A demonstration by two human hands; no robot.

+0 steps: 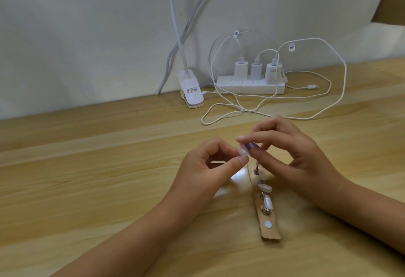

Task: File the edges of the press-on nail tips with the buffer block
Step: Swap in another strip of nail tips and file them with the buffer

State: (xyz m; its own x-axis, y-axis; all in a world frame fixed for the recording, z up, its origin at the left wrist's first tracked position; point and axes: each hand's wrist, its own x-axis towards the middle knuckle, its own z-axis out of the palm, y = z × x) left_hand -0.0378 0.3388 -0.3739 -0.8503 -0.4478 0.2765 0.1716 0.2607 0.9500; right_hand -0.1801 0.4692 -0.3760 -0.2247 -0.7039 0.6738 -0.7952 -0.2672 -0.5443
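Tabletop (87, 167): nail tip (309, 152) against buffer block (317, 145)

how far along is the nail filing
Done: no tip shows visibly finished edges, so this cannot be judged. In hand: the left hand pinches one clear nail tip while the right hand holds the purple buffer block at it. Left: about three mounted tips sit on the wooden strip, likely waiting.

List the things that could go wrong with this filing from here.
The nail tip is only pinched by the left hand; pressure from the purple buffer block in the right hand may flick it away. Both hands hover above the wooden strip; a dropped wrist could knock its mounted tips loose.
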